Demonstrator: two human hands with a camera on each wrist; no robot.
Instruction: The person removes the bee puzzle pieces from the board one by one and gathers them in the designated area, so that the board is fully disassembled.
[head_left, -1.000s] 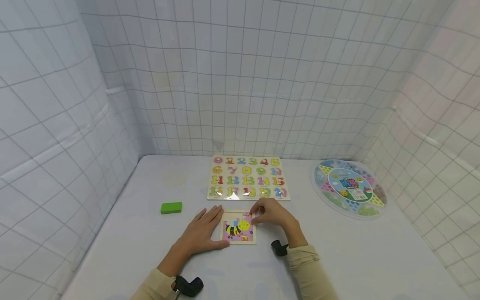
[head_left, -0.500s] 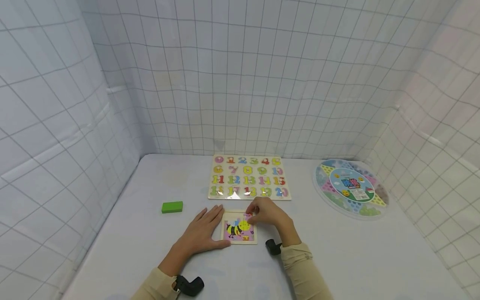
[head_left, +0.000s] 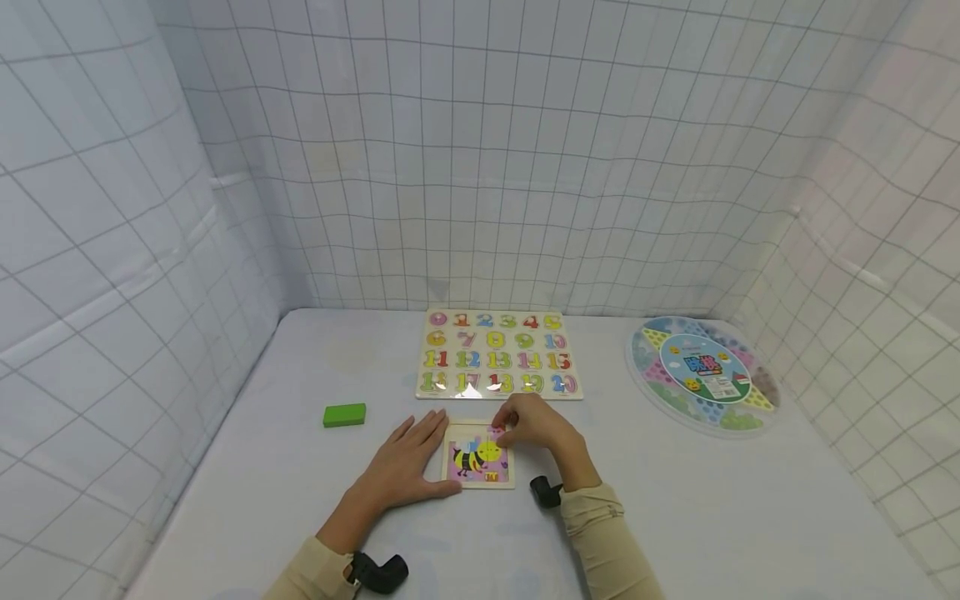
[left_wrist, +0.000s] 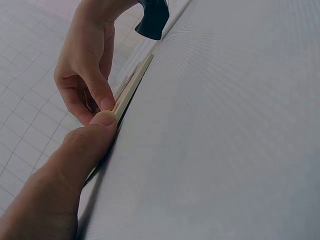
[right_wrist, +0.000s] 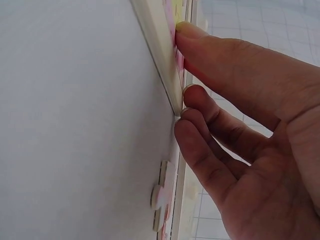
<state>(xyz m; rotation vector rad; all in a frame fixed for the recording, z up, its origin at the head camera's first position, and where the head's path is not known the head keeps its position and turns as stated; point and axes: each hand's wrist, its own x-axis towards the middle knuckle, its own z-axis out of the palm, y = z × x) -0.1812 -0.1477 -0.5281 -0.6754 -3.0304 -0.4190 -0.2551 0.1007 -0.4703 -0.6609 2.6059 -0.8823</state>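
Note:
A small square wooden jigsaw puzzle (head_left: 477, 454) with a bee picture lies on the white table in the head view. My left hand (head_left: 405, 462) rests flat at its left side, fingers straight along the frame and thumb on the lower edge; that thumb shows large in the left wrist view. Over the upper right corner, my right hand (head_left: 534, 423) has its fingers bent, pinching a pink puzzle piece (head_left: 495, 432) that is mostly hidden. In the right wrist view the right thumb (right_wrist: 192, 35) lies on the puzzle's face, and the other fingertips curl by the frame's corner.
Behind the bee puzzle lies a number board (head_left: 498, 354). A green block (head_left: 344, 415) is to the left, and a round board-game package (head_left: 703, 375) to the right. Something pinkish with a rounded tab (right_wrist: 162, 197) lies low in the right wrist view.
The right hand has shifted slightly left, its fingertips passing from the frame's right edge onto the upper right of the puzzle. It then stays nearly still. The left hand has not moved.

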